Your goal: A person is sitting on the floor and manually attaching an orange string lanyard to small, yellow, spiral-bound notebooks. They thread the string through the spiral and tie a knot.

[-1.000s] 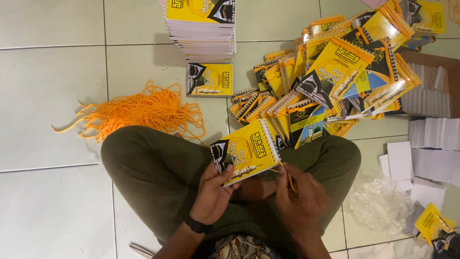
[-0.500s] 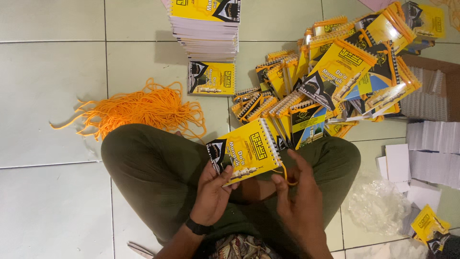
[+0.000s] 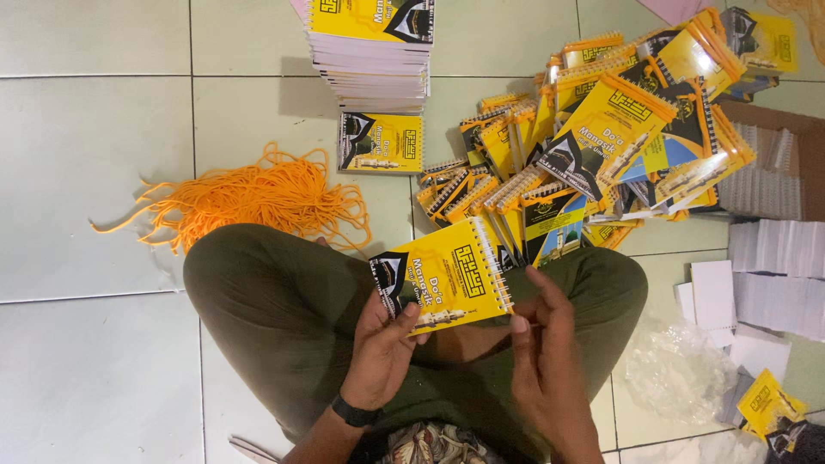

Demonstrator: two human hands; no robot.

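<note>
A small yellow booklet with a white spiral binding along its right edge and a black corner patch on its glossy cover is held above the lap of a person seated cross-legged on the floor in olive-green trousers; the left hand grips its lower left edge, thumb on the cover and fingers closed behind it; the right hand meets the lower right corner at the coil, its fingers pinched together there, though whether they hold anything beside the booklet cannot be told; a black band sits on the left wrist.

Just beyond the knees lies a loose heap of booklets, same yellow covers, some with orange coils, some showing blue pictures; to its left a single booklet lies flat on the pale green tile, and behind that rises a neat, tall stack of booklets, white page edges showing; a tangled bundle of orange cord lies left of the knee, touching the trouser leg; at the right sit white paper blocks, crumpled clear plastic, and a brown cardboard box holding white coils.
</note>
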